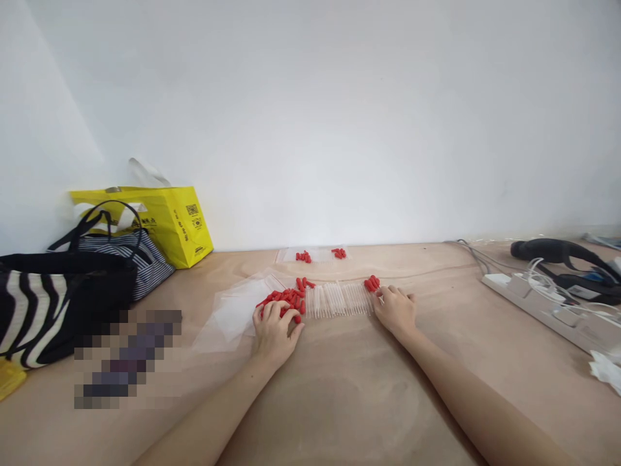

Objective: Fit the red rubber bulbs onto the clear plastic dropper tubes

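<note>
My left hand [275, 333] rests over a pile of small red pieces [291, 296], fingers bent and apart, touching some of them. My right hand [396, 309] lies at the right end of a row of thin clear sticks [337, 299]. Its fingers are bent and slightly apart, with no held thing visible. Just beyond its fingertips sits a small cluster of red pieces [372, 283]. The sticks lie side by side, pointing away from me, between both hands. Clear plastic bags [233, 317] overlap on the table to the left of my left hand.
Against the wall lies a clear bag [320, 254] with red pieces at two spots. At left stand a yellow bag [187, 226], a striped bag [150, 262] and a black bag [97, 291]. A white power strip [533, 304] with cables and a black device [557, 249] occupy the right.
</note>
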{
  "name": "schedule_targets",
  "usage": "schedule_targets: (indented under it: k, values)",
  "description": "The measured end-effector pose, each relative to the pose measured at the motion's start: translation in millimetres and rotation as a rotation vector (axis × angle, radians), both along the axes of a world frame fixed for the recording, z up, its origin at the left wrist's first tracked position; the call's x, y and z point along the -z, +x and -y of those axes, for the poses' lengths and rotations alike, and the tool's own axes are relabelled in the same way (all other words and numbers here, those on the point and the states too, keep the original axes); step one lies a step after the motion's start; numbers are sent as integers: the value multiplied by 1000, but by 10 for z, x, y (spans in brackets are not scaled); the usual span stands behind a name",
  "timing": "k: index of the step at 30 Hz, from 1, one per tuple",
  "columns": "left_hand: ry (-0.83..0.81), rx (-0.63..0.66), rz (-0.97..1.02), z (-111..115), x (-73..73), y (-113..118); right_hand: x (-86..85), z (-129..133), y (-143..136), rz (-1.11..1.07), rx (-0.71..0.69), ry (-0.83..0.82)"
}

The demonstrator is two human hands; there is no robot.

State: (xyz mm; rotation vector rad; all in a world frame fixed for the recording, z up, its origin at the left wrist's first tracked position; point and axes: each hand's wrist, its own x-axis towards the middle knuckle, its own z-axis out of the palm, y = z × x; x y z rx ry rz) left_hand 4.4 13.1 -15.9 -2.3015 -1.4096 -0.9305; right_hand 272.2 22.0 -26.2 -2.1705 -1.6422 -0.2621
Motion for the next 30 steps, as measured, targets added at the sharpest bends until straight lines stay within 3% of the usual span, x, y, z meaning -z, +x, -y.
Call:
schedule_targets:
  k: [6,15,21,24,30]
  values:
    - [34,-4,-47,-74,-12,29,-127,-71,-169,-29,18,-165]
    - [105,180,4,56,-75,29,-166,-242,-203,-58,75,-269]
    - [-104,386,-17,103,-55,6,-167,-251,-190,-78,77,-303]
    - [-221,383,-20,94,-58,-23,-155,-252,-196,-79,65,-298]
    - [-281,297,-10,105,-18,41,-144,-221,-223,-67,19,-227]
